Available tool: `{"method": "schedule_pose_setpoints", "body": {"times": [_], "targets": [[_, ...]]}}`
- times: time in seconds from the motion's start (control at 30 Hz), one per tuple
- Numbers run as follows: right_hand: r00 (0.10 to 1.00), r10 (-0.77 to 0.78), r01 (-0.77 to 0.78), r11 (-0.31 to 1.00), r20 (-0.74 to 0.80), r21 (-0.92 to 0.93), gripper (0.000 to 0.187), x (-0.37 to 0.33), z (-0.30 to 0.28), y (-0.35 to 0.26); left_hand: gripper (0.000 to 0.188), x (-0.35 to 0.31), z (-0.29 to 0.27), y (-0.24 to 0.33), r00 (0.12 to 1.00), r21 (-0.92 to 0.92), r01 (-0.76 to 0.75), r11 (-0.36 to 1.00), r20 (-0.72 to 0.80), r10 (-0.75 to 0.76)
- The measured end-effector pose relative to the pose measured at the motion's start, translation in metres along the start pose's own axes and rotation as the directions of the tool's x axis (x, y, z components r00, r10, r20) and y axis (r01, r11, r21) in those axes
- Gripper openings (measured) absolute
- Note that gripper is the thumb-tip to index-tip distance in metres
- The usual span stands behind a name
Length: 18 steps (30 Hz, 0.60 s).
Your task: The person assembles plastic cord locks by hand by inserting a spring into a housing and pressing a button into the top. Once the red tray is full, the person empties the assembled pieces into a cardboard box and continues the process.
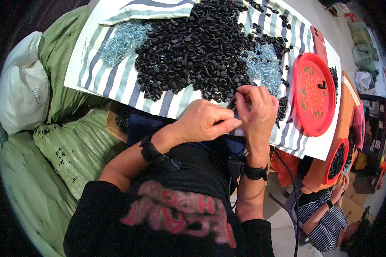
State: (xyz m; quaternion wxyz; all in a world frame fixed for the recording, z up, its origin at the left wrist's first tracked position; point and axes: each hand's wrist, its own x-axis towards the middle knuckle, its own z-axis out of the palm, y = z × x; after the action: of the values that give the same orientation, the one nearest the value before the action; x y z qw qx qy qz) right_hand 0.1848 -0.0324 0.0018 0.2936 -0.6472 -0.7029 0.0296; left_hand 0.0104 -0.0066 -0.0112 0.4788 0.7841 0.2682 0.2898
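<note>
1. A wide, loose pile of small black plastic parts [193, 55] covers the middle of the work table and reaches towards its near edge.
2. The person's left hand [212, 121] is at that edge, fingers curled and thumb pointing right; whether it grips anything cannot be told.
3. The right hand [258, 109] is just beside it, at the pile's lower right, thumb and fingers drawn together; any piece between them is hidden.
4. Under the pile, a white, blue and grey striped cloth [128, 92] shows as a strip along the near edge and more widely at left and right.
5. The white tabletop [73, 70] borders the cloth.
6. Shiny pale-blue little pieces form a left heap [122, 45] and a right heap [265, 68] against the pile.
7. Near the right edge, a round red plastic tray [299, 94] with a patterned base holds a few black parts.
8. Further right, a smaller red round tray [329, 169] is full of black pieces.
9. Green woven sacks [73, 150] crowd the left side.
</note>
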Motion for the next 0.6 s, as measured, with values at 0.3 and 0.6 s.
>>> {"method": "schedule_pose_setpoints", "body": {"times": [0.3,0.6], "targets": [[0.999,-0.043,0.042,0.998,0.023,0.049,0.014,0.022,-0.004,-0.008,0.028,0.001,-0.003,0.002,0.996,-0.066,0.092,0.994,-0.013,-0.093],[0.980,-0.190,0.186,0.981,0.061,0.062,0.014,0.061,0.001,-0.031,0.030,-0.002,-0.003,0.000,0.974,-0.265,-0.005,0.964,-0.218,-0.054]]}}
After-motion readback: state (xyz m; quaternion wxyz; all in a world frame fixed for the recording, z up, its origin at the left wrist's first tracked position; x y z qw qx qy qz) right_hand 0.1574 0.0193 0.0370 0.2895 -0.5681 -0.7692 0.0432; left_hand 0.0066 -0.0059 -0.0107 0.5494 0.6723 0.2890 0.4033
